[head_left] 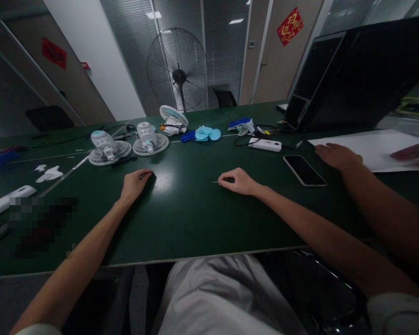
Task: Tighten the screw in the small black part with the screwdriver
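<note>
My right hand [240, 181] hovers over or rests on the green table, thumb and fingers pinched. A thin, pale, needle-like piece [215, 182] sticks out to the left from its fingertips. Further left, my left hand [134, 185] is also closed in a pinch, with thumb and forefinger together. Anything between those fingertips is too small to make out. The two hands are well apart, with bare green tabletop [181, 200] between them.
Small white fans [151, 139], light-blue fan blades [207, 133] and gloves [242, 124] lie at the back. A phone [304, 170] and a white power-bank-like device [265, 144] sit right. Another person's hands [339, 156] are on white paper [373, 149]. A large black screen [366, 79] stands behind.
</note>
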`<state>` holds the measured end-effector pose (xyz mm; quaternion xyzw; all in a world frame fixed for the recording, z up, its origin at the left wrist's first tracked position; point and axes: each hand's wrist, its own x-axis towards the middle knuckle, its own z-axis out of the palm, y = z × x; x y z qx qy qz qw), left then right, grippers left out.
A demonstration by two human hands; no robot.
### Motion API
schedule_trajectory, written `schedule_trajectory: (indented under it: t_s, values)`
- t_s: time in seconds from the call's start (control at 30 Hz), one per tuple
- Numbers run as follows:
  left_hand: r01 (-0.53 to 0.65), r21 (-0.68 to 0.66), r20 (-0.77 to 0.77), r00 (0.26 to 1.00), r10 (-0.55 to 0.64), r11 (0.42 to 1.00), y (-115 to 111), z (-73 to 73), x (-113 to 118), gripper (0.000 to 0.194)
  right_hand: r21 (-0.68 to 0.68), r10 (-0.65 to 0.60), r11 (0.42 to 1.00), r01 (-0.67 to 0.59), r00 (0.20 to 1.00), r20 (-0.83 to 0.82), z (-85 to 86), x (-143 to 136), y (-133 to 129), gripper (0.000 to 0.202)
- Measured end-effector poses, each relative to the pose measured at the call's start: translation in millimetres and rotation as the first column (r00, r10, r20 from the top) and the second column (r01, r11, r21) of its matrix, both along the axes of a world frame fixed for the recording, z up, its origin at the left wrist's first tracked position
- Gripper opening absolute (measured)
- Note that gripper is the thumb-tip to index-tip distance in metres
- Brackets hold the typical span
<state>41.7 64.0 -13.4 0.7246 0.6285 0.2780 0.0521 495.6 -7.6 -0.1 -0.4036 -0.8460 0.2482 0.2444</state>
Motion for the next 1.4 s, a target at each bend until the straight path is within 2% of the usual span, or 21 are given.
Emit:
schedule_trajectory:
  t_s: [0.1,0.17,0.3,0.4,0.5,0.77,0.97,1.23,1.33,1.4]
  values:
    - [0.133,-0.113,0.134,0.984,-0.117,0.985,-14.9,3.5,31.7,0.042,-0.006,-0.01,1.0,0.01,1.0,0.005,0.2,-0.2,0.0,0.029]
    - [0.261,-0.177,0.225,0.949,-0.219,0.949,-26.7,4.4,59.4,0.043,0.003,-0.018,1.0,0.018,1.0,0.011,0.3,-0.3,0.0,0.028]
    - [0.517,-0.151,0.294,0.837,-0.461,0.843,-46.0,2.5,113.8,0.034,0.016,-0.019,1.0,0.019,1.0,0.017,1.1,-1.1,-0.7,0.028]
    - [0.608,-0.123,0.294,0.777,-0.556,0.784,-53.5,-0.4,142.0,0.028,0.029,-0.018,0.999,0.017,1.0,0.022,1.3,-2.1,-1.7,0.027]
    - [0.65,-0.117,0.302,0.744,-0.596,0.751,-56.8,-2.5,157.8,0.028,0.061,0.001,0.998,-0.002,1.0,0.021,-0.1,-2.7,-1.8,0.026]
    - [0.658,-0.12,0.344,0.73,-0.591,0.743,-63.1,1.6,167.8,0.033,0.125,0.046,0.991,-0.054,0.996,0.073,-2.2,-4.1,-3.2,0.025]
    - [0.65,-0.134,0.327,0.741,-0.586,0.748,-64.0,0.9,168.7,0.035,0.227,0.04,0.971,-0.068,0.991,0.125,0.9,-10.1,-8.2,0.022]
    - [0.653,-0.139,0.353,0.735,-0.579,0.745,-60.7,-3.7,167.2,0.037,0.245,0.042,0.966,-0.078,0.988,0.148,5.8,-16.8,-12.9,0.022]
    - [0.644,-0.147,0.357,0.742,-0.567,0.751,-58.6,-5.5,166.6,0.04,0.239,0.052,0.968,-0.071,0.995,0.087,3.6,-21.5,-10.7,0.021]
    - [0.639,-0.156,0.37,0.745,-0.555,0.753,-58.1,-5.8,166.5,0.042,0.234,0.027,0.972,-0.017,0.999,-0.042,3.0,-26.2,-8.3,0.022]
